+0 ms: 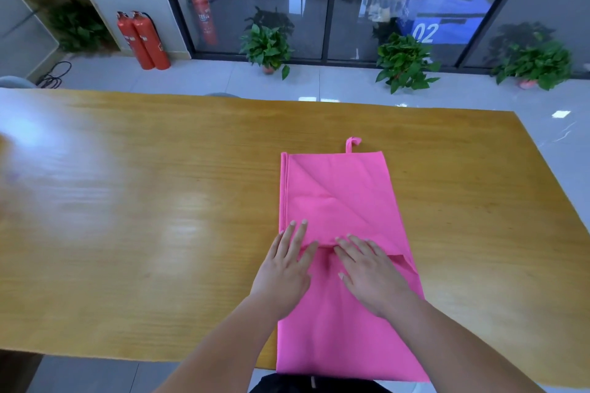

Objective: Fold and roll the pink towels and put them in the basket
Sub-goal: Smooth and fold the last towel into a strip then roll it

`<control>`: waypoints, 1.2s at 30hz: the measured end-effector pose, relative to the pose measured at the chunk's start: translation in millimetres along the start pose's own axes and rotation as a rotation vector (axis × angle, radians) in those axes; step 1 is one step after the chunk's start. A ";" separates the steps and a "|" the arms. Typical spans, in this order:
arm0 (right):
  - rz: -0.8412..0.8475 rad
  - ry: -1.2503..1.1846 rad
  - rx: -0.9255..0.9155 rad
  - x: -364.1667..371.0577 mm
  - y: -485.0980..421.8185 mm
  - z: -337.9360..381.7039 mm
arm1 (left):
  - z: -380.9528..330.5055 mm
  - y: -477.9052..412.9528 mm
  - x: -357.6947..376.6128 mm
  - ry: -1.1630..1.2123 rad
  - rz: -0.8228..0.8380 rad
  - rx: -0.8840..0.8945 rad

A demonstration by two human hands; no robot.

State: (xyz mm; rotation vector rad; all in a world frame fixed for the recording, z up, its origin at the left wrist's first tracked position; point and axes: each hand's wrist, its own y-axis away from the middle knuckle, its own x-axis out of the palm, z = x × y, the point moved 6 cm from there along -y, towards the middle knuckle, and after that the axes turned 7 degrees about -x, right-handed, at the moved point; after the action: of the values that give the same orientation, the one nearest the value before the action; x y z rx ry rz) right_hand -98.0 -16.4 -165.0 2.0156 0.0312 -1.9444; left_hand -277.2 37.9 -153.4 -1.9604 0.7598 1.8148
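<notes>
Hanging over the near edge at 6 o'clock, the end of the pink towel [335, 188] drops off the tabletop [159, 201] toward the person's lap. The rest lies flat on the wood, right of the middle. It is folded into a narrow strip whose long axis runs from 6 o'clock to 12 o'clock, leaning slightly left at the far end. Its hanging loop [352, 142] points away at 12 o'clock.

Both hands rest on the strip about halfway along. The left hand [284, 265] is on the 9 o'clock side and the right hand [370, 274] on the 3 o'clock side. Neither has a grip on the cloth: the fingers lie straight and spread, pressing down where an upper layer's edge crosses the strip. A diagonal crease runs across the far half.

By my reading, the lengthwise fold is done and the person is smoothing or setting a cross fold. No roll has formed yet. Rolling and placing remain for this towel. No basket or other towels are in view, so I cannot tell how much of the whole job is finished.
</notes>
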 end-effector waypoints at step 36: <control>-0.642 -0.945 0.643 -41.1 -119.9 -232.0 | 21.2 -173.8 31.6 0.122 0.020 -0.271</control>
State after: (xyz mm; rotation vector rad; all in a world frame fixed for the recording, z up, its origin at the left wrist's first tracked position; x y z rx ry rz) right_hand 93.9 164.8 -150.6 1.1907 -0.2258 -3.4992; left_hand -187.8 183.3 -203.4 -2.2582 0.5958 1.9089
